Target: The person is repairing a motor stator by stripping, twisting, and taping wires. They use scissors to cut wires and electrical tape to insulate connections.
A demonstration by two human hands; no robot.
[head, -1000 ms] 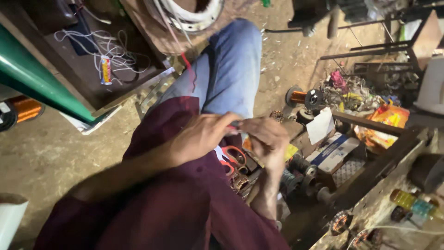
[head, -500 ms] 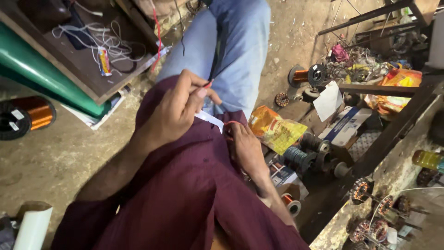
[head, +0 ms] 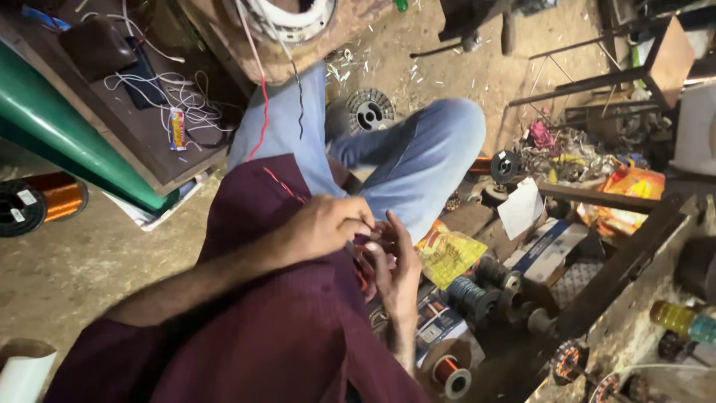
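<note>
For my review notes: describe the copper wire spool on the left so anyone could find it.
Start at the long green pipe slanting across the upper left. Just below its lower stretch, on the dirt floor, lies the copper wire spool. Its black end flanges and bright orange winding set it apart.

The light is warm and rather dim, brightest on the sandy floor [head: 89, 261] and the blue jeans [head: 418, 157]. Deep shadow covers the top corners. The left hand [head: 324, 227] and right hand [head: 395, 272] look slightly blurred, perhaps from motion. Edges bend and soften.
</note>
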